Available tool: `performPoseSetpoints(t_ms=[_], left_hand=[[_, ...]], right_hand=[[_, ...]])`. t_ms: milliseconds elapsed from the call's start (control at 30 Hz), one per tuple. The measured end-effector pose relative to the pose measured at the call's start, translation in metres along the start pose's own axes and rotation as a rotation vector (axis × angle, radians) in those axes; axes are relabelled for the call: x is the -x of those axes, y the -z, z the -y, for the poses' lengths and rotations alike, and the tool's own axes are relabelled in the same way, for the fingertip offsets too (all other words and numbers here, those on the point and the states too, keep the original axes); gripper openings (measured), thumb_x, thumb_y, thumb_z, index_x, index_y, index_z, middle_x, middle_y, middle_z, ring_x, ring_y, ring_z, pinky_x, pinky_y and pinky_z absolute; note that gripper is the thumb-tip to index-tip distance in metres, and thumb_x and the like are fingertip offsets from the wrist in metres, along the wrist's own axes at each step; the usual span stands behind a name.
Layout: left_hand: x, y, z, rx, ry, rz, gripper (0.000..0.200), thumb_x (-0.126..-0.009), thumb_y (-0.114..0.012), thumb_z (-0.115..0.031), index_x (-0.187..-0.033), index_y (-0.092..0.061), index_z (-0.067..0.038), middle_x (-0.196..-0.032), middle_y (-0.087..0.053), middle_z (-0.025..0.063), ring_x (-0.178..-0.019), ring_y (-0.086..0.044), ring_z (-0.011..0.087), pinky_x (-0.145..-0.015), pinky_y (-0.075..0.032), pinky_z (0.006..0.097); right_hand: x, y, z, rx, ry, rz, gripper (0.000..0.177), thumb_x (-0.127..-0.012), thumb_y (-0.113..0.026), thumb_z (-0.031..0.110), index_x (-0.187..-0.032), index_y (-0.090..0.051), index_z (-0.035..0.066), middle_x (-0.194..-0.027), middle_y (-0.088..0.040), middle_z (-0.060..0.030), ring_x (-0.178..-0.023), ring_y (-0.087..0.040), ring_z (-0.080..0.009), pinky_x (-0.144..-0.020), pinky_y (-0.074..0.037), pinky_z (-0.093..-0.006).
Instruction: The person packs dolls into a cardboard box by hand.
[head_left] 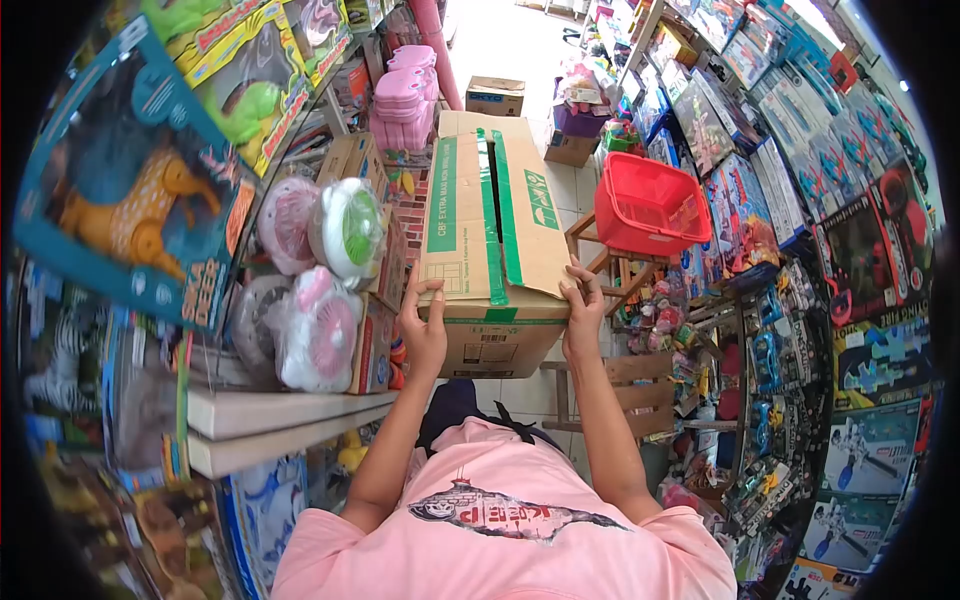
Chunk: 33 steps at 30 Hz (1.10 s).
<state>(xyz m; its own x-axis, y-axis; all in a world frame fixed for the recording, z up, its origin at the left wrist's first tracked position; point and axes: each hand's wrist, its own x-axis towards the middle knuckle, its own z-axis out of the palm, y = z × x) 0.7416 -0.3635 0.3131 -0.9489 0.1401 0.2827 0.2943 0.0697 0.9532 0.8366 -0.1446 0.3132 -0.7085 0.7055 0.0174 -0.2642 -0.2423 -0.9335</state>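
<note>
A large cardboard box with green printed panels is in front of me. Green tape runs along its top seam, where a dark gap shows between the two flaps. At the box's near left corner, my left hand grips the edge with fingertips on top. My right hand grips the near right corner in the same way, its fingers curled over the edge. Parts of both hands against the box's sides are hidden. A barcode label is on the box's near face.
A red plastic basket sits on a wooden stool at right, with a slatted wooden chair nearer me. Wrapped fans crowd a shelf at left. Boxed toys line both sides. A smaller carton lies beyond the box.
</note>
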Motion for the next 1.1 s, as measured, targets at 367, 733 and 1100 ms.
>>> performPoseSetpoints(t_ms=[367, 733, 1100], left_hand=[[0.163, 0.028, -0.060, -0.023, -0.029, -0.022, 0.014, -0.090, -0.058, -0.005, -0.101, -0.063, 0.001, -0.146, -0.044, 0.0250, -0.131, -0.050, 0.0323, -0.106, -0.038, 0.0370], [0.212, 0.057, -0.066, 0.036, 0.022, -0.006, 0.012, -0.089, -0.059, -0.005, -0.099, -0.062, 0.000, -0.146, -0.044, 0.0258, -0.133, -0.048, 0.0313, -0.106, -0.036, 0.0345], [0.217, 0.090, -0.070, 0.089, -0.002, 0.043, 0.011, -0.089, -0.060, -0.005, -0.098, -0.060, -0.001, -0.145, -0.046, 0.0249, -0.114, -0.058, 0.0212, -0.093, -0.043, 0.0303]], right_hand=[[0.150, 0.081, 0.028, -0.048, -0.013, 0.009, 0.027, -0.086, -0.061, 0.002, -0.112, -0.058, 0.002, -0.144, -0.048, -0.0175, -0.134, -0.044, -0.0266, -0.113, -0.032, -0.0367], [0.200, 0.089, 0.037, -0.012, -0.024, -0.014, 0.026, -0.084, -0.063, 0.002, -0.110, -0.060, 0.002, -0.139, -0.053, -0.0155, -0.127, -0.049, -0.0243, -0.109, -0.035, -0.0351], [0.236, 0.069, 0.041, -0.031, 0.014, -0.047, 0.027, -0.084, -0.061, 0.000, -0.110, -0.058, 0.002, -0.142, -0.050, -0.0160, -0.128, -0.047, -0.0238, -0.110, -0.034, -0.0351]])
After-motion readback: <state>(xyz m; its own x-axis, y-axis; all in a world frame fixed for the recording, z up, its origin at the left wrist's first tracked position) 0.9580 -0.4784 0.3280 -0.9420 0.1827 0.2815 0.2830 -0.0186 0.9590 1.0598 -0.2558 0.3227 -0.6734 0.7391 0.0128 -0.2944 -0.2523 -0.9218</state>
